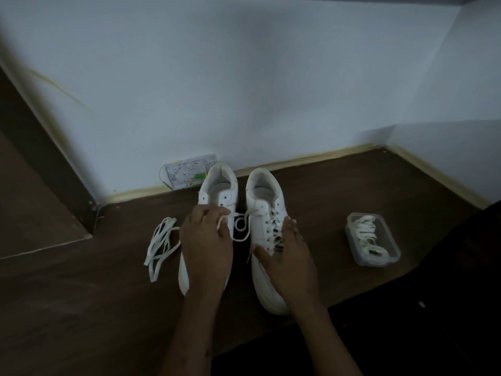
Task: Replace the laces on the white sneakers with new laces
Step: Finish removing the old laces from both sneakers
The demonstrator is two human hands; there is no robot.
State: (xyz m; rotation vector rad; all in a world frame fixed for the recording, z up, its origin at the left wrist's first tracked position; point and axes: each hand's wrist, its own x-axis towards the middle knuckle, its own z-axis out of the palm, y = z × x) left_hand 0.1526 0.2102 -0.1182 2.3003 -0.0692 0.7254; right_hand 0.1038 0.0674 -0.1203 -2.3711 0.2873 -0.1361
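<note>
Dim room, dark wooden floor (339, 185) against pale wall (244, 77). Left hand (207, 240) over left sneaker (217, 191), fingers pinching a white lace end (240, 229), apparently from the neighbouring shoe. Right hand (287, 256) flat, fingers relaxed, pressing on laced right sneaker (264, 196). Loose lace (160, 245) just left of the shoes; clear plastic box (372, 240) of coiled laces well to the right.

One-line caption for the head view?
Left hand pinches a lace end over the left sneaker; right hand rests on the laced right sneaker.
</note>
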